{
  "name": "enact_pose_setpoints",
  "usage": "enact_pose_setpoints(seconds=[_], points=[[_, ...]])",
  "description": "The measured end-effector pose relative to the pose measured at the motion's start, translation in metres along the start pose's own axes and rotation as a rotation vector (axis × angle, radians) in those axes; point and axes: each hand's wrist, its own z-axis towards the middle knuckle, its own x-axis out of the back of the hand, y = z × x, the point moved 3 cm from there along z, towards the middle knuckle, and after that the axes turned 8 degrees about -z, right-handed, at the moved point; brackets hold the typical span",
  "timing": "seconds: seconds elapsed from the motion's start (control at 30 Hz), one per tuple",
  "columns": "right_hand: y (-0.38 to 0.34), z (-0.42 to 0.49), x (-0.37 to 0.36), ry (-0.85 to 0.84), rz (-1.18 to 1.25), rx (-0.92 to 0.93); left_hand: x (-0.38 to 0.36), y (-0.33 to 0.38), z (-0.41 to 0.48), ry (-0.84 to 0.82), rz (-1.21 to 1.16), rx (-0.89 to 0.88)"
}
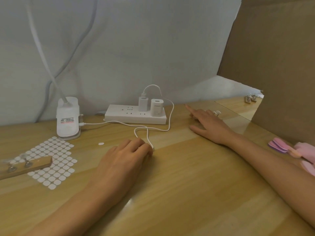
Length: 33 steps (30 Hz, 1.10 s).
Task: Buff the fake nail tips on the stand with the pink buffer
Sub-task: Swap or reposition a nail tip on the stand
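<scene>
Both forearms lie across the table (pixel 187 193). Left hand (pixel 124 155) rests mid-table, fingers curled loosely on a white cable (pixel 141 129); a snag could drag the power strip (pixel 134 116). Pink buffer (pixel 277 145) lies untouched by the right edge. Wooden stand (pixel 25 166) with nail tips sits at the left edge. Right hand (pixel 209 124), fingers spread and empty, reaches toward small white tips (pixel 216 113) near the far right corner and might knock them away

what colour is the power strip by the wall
White: the power strip has two white chargers plugged in. The head view, the only one, shows it clearly.
</scene>
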Motion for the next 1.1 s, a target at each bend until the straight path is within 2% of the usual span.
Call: enact_pose_setpoints(seconds=[0.57, 0.9, 0.97, 1.03, 1.07, 1.1], points=[[-0.001, -0.012, 0.012, -0.055, -0.016, -0.012, 0.001, -0.002, 0.000, -0.030, -0.077, 0.072], [0.003, -0.024, 0.013, -0.043, -0.042, 0.072, 0.000, -0.003, 0.000, -0.032, -0.085, 0.080], [0.031, -0.019, 0.008, -0.055, -0.086, -0.092, 0.001, -0.003, 0.001, -0.023, -0.076, 0.075], [0.066, -0.015, 0.010, -0.090, -0.065, -0.473, 0.000, -0.002, 0.001, -0.026, -0.069, 0.080], [0.076, -0.014, 0.013, -0.091, -0.060, -0.597, -0.001, -0.002, 0.001, -0.031, -0.056, 0.081], [0.076, -0.013, 0.016, -0.074, -0.067, -0.631, 0.000, -0.002, 0.002, -0.030, -0.044, 0.075]])
